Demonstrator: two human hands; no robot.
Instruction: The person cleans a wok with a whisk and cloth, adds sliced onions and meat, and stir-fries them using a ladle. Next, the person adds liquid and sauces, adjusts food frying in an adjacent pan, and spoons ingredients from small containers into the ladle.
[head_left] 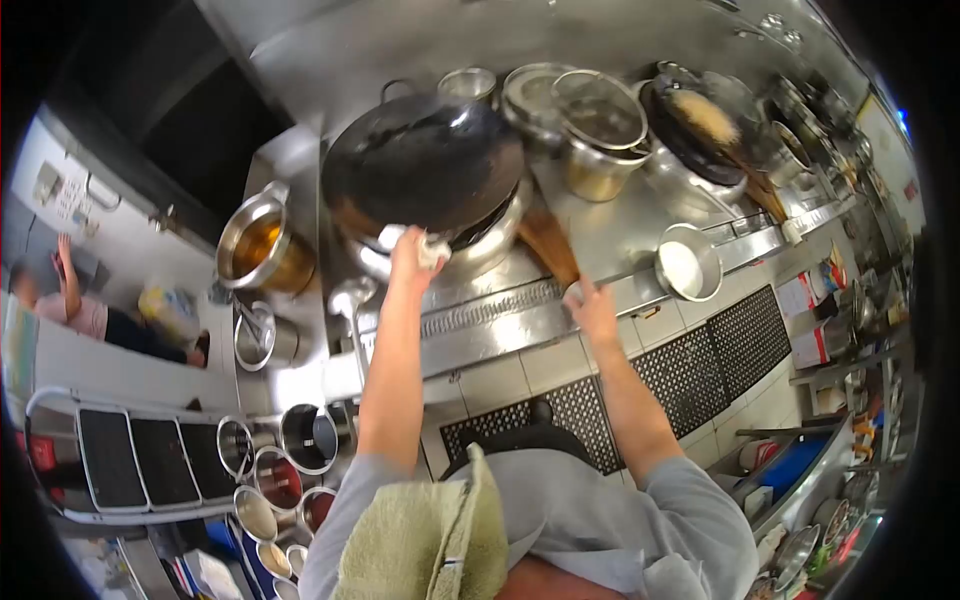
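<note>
A large dark wok (425,160) sits on the steel range, tilted toward the back left. My left hand (408,262) is closed around a white cloth (434,251) at the wok's near rim. My right hand (594,308) grips the narrow end of a bamboo wok brush (548,245), whose wide brown bristles point toward the wok's right side. The brush is slightly blurred. A steel ladle (352,298) lies at the range's left edge, beside my left forearm.
A pot of amber liquid (262,250) stands left. Behind the brush is a pot with a strainer (600,110); a white-filled bowl (688,262) sits at the front edge. Another wok (700,125) is farther right. A person (85,310) is at far left. Black mats (680,375) cover the floor.
</note>
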